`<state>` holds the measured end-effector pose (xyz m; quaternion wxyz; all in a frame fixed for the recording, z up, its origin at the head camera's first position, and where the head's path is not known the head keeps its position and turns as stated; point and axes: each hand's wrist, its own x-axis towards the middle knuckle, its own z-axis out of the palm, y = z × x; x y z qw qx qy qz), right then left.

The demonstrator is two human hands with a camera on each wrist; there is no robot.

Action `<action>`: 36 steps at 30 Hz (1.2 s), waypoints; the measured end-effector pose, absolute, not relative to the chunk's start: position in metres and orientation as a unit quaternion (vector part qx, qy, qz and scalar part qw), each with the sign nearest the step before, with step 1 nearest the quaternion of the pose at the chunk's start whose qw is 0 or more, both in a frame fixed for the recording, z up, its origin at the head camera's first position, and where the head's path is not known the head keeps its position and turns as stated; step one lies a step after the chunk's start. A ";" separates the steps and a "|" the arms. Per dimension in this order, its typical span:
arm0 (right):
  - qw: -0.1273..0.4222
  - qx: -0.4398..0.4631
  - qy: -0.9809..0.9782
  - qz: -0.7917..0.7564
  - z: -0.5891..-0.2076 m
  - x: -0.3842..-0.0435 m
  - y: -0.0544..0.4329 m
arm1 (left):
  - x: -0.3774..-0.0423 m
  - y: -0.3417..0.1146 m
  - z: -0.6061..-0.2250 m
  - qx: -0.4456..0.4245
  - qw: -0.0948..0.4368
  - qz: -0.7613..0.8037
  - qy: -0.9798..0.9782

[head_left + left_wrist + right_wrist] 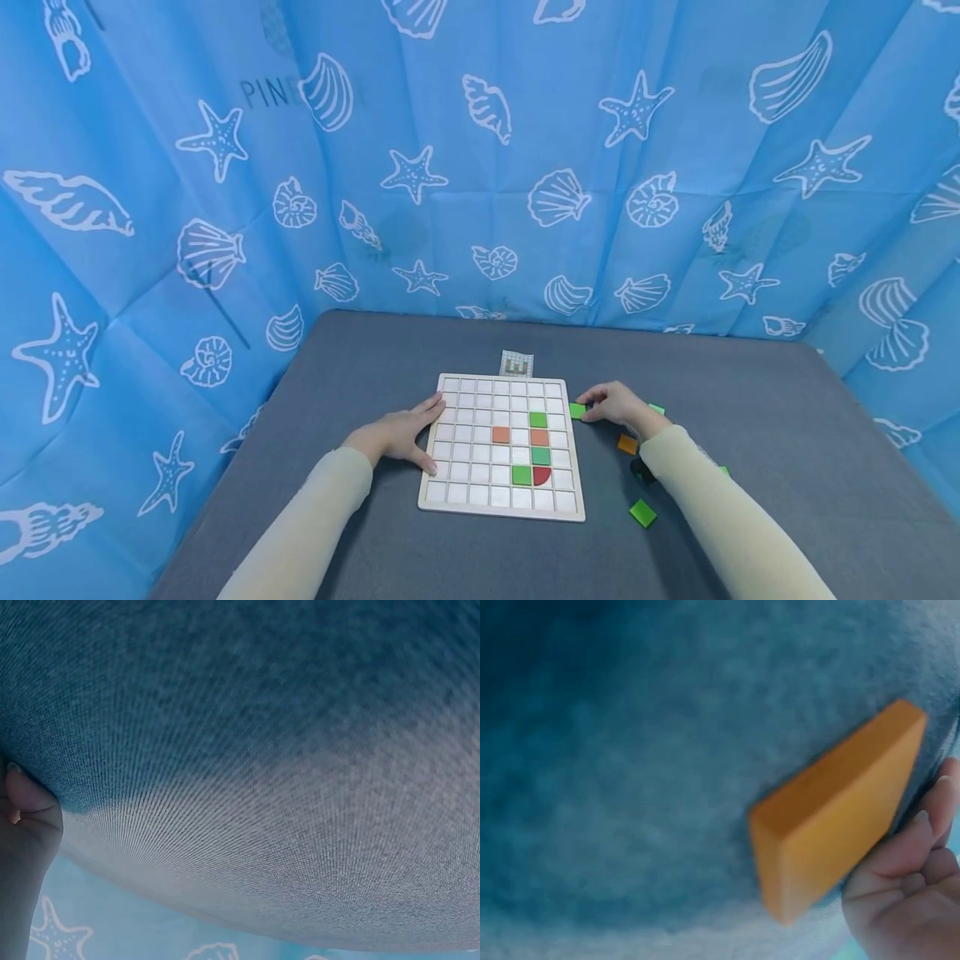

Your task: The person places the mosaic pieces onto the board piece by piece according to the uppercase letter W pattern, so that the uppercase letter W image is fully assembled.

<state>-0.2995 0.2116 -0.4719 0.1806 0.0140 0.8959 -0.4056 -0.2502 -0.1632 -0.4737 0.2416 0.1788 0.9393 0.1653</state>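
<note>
A white gridded board (468, 486) lies flat on the grey table, with several green and orange square tiles and a red quarter-round tile (542, 476) in its cells. My left hand (397, 433) rests along the board's left edge, thumb and fingers spread apart. Just beyond the board's right edge, my right hand (617, 406) pinches a green square tile (577, 411) at its fingertips. An orange tile (840, 817) appears close up in the right wrist view, apart from the hand. The left wrist view catches only part of the left hand (30, 817) at its edge.
A small printed pattern card (517, 363) lies behind the board. Around the right forearm are a loose green tile (642, 513), a dark object (642, 471) and other tiles partly hidden by the sleeve. A blue seashell curtain (465, 217) hangs behind the table.
</note>
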 end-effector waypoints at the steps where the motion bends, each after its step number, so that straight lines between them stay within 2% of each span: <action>1: 0.182 0.021 0.895 -0.407 -0.472 -0.300 0.211 | -0.250 -0.163 -0.473 0.179 0.242 0.166 0.939; 10: 0.199 0.043 0.887 -0.414 -0.471 -0.301 0.211 | -0.250 -0.164 -0.472 0.178 0.245 0.165 0.939; 23: 0.188 0.033 0.877 -0.442 -0.462 -0.286 0.206 | -0.250 -0.164 -0.473 0.183 0.246 0.166 0.937; 36: 0.216 0.103 0.830 -0.503 -0.442 -0.279 0.200 | -0.251 -0.165 -0.474 0.186 0.244 0.166 0.937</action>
